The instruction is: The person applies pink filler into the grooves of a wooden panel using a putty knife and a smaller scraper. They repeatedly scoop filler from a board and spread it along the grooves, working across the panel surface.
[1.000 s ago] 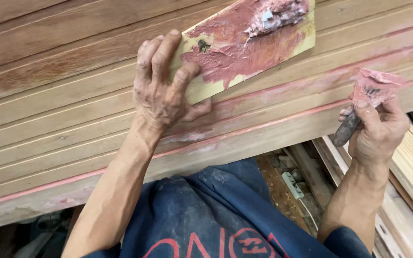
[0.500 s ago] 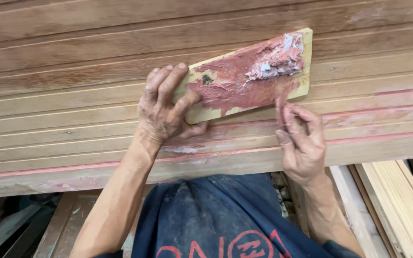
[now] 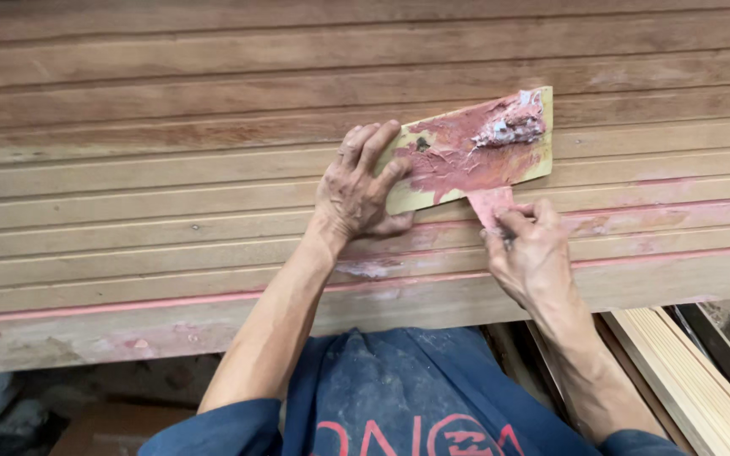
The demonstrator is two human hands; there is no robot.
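Reddish-pink filler paste (image 3: 458, 160) sits smeared on a small yellowish board (image 3: 466, 152), which lies just up and to the right of the left hand (image 3: 356, 190) and directly above the right hand (image 3: 530, 253). Left hand is clamped on the board's lower-left end, fingers over the top face, thumb at the edge, pressing it flat against the grooved wooden planks (image 3: 171, 169). Board's long axis runs lower-left to upper-right, tilted slightly against the planks' horizontal grooves. Right hand is closed round a putty knife (image 3: 492, 204), handle hidden in the fist, pink-coated blade pointing up and touching the board's lower edge by the paste. Right hand is the nearer one to the paste; hands are apart, the board bridging them. A greyish-white lump (image 3: 513, 131) sits at the board's far upper-right end, away from both hands. Pink streaks (image 3: 635, 215) fill the plank grooves right of and below the right hand. Blue garment (image 3: 399, 397) below the hands, pale ribbed strip (image 3: 686, 371) off to the lower right
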